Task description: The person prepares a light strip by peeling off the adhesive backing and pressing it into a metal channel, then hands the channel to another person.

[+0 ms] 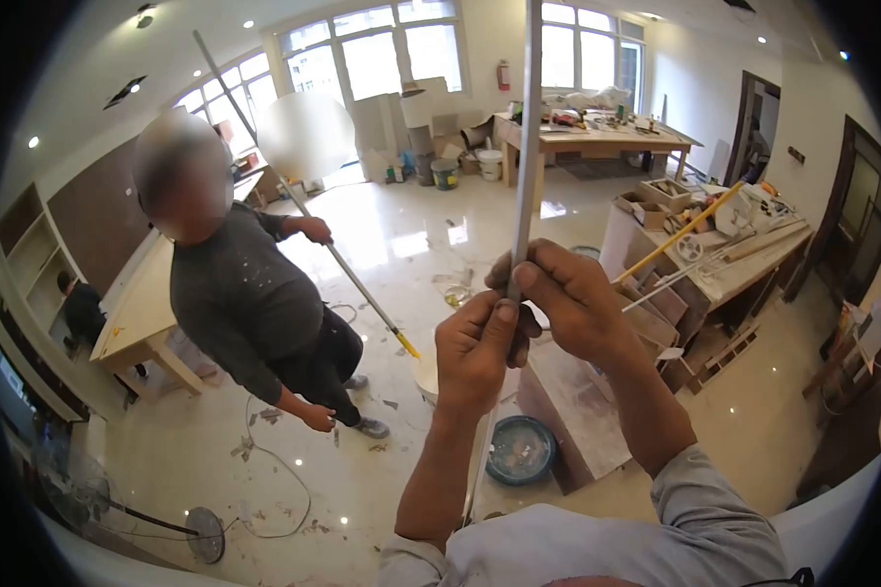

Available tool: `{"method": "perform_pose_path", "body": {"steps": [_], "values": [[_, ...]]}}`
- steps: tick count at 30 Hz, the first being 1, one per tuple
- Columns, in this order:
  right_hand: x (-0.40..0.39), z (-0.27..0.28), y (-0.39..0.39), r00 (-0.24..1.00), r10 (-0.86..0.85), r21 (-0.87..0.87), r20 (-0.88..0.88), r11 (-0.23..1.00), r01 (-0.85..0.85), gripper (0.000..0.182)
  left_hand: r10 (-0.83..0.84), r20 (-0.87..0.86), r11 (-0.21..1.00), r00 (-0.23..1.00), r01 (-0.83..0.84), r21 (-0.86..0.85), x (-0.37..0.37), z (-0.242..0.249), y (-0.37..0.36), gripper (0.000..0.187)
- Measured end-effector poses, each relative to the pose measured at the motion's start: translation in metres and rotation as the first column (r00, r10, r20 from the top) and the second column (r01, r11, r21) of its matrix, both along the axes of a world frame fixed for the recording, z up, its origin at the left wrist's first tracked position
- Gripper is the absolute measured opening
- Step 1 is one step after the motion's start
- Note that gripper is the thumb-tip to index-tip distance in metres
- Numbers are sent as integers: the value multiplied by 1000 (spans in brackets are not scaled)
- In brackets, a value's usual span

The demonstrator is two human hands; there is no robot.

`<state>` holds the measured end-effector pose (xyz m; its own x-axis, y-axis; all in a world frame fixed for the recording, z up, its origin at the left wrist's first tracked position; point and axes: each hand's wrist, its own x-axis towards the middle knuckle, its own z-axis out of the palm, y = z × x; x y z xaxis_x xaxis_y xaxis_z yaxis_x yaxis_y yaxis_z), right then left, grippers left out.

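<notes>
A long grey metal pole (529, 127) rises upright in front of me and runs out of the top of the view. My right hand (573, 298) pinches it between thumb and fingers. Just below and to the left, my left hand (473, 357) has its thumb pressed against the same pole, fingers curled round it. The two hands nearly meet, and they hide part of the pole. Below them a thin pale length continues down past a blue-rimmed bucket (521, 450) on the floor.
At left a person (250, 284) holds another long pole (347, 264) with a yellow end, near a white bucket (428, 377). A cluttered workbench (793, 240) stands right, a table (597, 140) at the back. A cable (308, 489), scraps and a standing fan's base (205, 535) lie left.
</notes>
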<state>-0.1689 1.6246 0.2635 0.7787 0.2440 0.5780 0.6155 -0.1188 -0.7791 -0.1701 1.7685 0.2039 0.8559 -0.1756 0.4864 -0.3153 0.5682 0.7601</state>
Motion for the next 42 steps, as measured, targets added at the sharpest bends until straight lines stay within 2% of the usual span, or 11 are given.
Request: {"method": "perform_pose_path", "body": {"steps": [4, 8, 10, 17, 20, 22, 23, 24, 29, 37, 42], "values": [[-5, 1, -5, 995, -10, 21, -103, 1000, 12, 21, 34, 11, 999, 999, -34, 35, 6, -2, -9, 22], [1, -8, -7, 998, -33, 51, -52, 998, 36, 20, 69, -2, 996, 998, -68, 59, 4, -3, -15, 22], [6, -10, -10, 969, -173, -99, 179, 976, 192, 17, 130, -18, 986, 991, -127, 110, 5, -4, -19, 22], [19, -15, -15, 929, -226, -147, 294, 949, 277, 14, 259, 128, 939, 957, -281, 196, 16, -17, -27, 21], [24, -12, -18, 957, -200, -208, 211, 947, 243, 14, 261, 76, 920, 962, -272, 281, 14, -11, -20, 22], [28, -12, -15, 989, -145, -1, -6, 989, 145, 16, 167, -28, 953, 986, -154, 260, 9, -12, -16, 27], [36, -13, -18, 981, -188, -9, 47, 982, 189, 19, 130, -52, 955, 990, -111, 275, 10, -23, -12, 28], [39, -13, -20, 992, -124, 82, -28, 989, 126, 22, 130, -58, 954, 990, -109, 278, 9, -32, -12, 28], [30, -25, -16, 979, 1, 72, -206, 997, 14, 25, 178, -8, 946, 984, -169, 278, 12, -45, -13, 29], [30, -48, -8, 990, -128, 41, -63, 991, 131, 20, 185, -14, 942, 983, -174, 286, 20, -58, -21, 28], [36, -57, -1, 961, -276, 23, -16, 961, 277, 20, 362, 109, 839, 926, -374, 395, 23, -55, -26, 24]]}}
